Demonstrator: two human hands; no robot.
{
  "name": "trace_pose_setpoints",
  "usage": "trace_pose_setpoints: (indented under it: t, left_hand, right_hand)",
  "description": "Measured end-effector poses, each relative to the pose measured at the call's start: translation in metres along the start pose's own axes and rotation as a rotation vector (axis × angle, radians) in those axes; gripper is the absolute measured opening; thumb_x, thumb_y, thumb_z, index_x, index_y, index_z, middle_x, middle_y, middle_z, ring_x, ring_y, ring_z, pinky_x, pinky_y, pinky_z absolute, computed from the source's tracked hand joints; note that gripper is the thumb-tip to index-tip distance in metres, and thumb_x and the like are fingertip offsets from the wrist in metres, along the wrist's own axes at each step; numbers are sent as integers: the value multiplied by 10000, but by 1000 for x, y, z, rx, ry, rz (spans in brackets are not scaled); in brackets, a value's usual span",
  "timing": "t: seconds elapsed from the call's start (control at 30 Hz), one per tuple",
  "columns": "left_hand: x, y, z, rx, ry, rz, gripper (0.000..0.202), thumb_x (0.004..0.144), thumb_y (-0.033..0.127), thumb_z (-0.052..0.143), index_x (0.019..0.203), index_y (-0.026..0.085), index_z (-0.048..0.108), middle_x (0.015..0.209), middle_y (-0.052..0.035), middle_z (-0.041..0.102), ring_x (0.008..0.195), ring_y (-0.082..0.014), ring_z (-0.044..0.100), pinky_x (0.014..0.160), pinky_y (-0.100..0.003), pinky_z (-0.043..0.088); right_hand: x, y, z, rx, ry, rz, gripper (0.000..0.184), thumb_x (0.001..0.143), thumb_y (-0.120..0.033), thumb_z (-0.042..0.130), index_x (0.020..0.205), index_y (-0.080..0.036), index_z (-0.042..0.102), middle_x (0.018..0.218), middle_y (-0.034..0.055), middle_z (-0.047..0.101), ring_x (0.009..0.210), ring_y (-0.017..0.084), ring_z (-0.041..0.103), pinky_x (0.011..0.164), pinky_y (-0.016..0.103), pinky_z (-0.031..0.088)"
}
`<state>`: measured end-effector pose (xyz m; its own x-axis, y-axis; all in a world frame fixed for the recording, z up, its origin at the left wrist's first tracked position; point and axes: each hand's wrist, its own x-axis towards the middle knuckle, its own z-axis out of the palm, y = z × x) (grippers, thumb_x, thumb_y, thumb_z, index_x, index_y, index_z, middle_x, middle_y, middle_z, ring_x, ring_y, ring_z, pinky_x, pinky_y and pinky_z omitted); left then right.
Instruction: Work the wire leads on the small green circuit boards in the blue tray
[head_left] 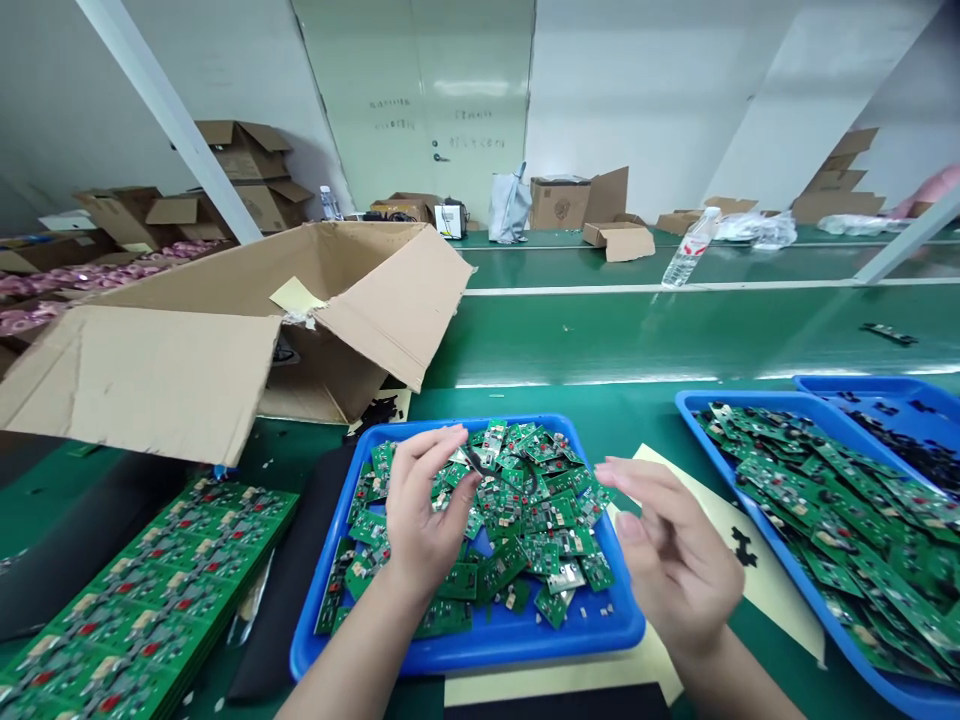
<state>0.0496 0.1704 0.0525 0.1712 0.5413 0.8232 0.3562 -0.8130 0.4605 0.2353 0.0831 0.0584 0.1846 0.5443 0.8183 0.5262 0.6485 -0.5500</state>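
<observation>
Over the middle blue tray [465, 655], my left hand [424, 510] pinches a small dark strip [477, 461] between thumb and fingertips. Its exact kind is too small to make out. Beneath that hand, many small green circuit boards [502, 570] lie loose and jumbled in the tray. At the tray's right edge, my right hand [679, 555] is raised with its fingers bent and a gap between thumb and fingertips. Nothing shows in its grasp. It faces the left hand, apart from it.
Stacked green board panels [150, 600] lie left, below an open cardboard box [142, 370]. Another blue tray [757, 500] of circuit boards stands right, with a blue tray of black parts [919, 440] behind. Black pieces [742, 548] rest on yellow paper [787, 610]. A bottle [690, 250] stands behind.
</observation>
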Motion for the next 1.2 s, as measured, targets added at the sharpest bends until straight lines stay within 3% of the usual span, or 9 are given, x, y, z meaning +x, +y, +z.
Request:
trace_pose_setpoints:
  t: [0.13, 0.27, 0.43, 0.57, 0.67, 0.8, 1.0, 1.2]
  left_hand:
    - [3, 11, 2, -41, -115, 178, 301, 866, 154, 560, 1159, 220, 543, 1008, -63, 589, 968, -192, 627, 831, -343, 565]
    - [2, 15, 3, -38, -168, 229, 261, 874, 187, 561, 1134, 212, 558, 965, -57, 610, 930, -183, 648, 776, -309, 587]
    - [1, 13, 4, -22, -162, 245, 263, 854, 156, 589, 1112, 205, 572, 957, -56, 609, 907, -173, 650, 753, -289, 589]
    - [2, 12, 4, -12, -152, 262, 267, 834, 145, 619, 1093, 199, 581, 941, -50, 607, 880, -162, 648, 735, -276, 586]
    - [3, 12, 4, 13, -131, 266, 251, 816, 129, 640, 1059, 173, 591, 930, -53, 610, 856, -149, 644, 726, -255, 581]
    - [5, 15, 4, 33, -138, 252, 217, 826, 167, 636, 1038, 172, 591, 892, -46, 626, 808, -140, 649, 687, -242, 580]
    - [7, 19, 3, 5, -201, 256, 196, 867, 252, 586, 1055, 196, 583, 867, -42, 659, 747, -138, 667, 642, -242, 585]
    - [5, 19, 4, -49, -244, 300, 210, 872, 222, 574, 1074, 163, 578, 910, -67, 656, 791, -137, 666, 690, -235, 584]
  right_hand:
    - [-1, 3, 4, 94, -225, 231, 310, 886, -174, 506, 1178, -245, 581, 1088, 71, 664, 1052, 220, 607, 894, 390, 516]
    - [-7, 5, 13, 179, -407, 448, 241, 895, -334, 531, 1074, -232, 657, 1067, 78, 689, 1067, 238, 605, 942, 394, 481]
    - [-10, 5, 19, 446, -434, 771, 265, 867, -392, 571, 1031, -212, 674, 823, 55, 708, 776, 184, 669, 741, 323, 544]
    - [-5, 5, 18, 573, -382, 936, 255, 754, -389, 692, 901, -181, 699, 703, 28, 677, 663, 152, 646, 649, 284, 536]
    - [-1, 3, 16, 624, -333, 974, 212, 701, -367, 732, 756, -172, 670, 632, 8, 647, 578, 124, 611, 573, 249, 513]
    - [1, 0, 15, 672, -339, 939, 199, 731, -346, 694, 670, -177, 608, 606, 0, 635, 528, 103, 565, 521, 224, 481]
    - [3, 3, 17, 627, -359, 937, 130, 728, -265, 656, 642, -185, 600, 532, -21, 598, 539, 111, 561, 531, 223, 460]
    - [1, 4, 16, 476, -351, 905, 100, 720, -233, 639, 634, -185, 617, 610, -1, 635, 588, 119, 567, 558, 228, 455]
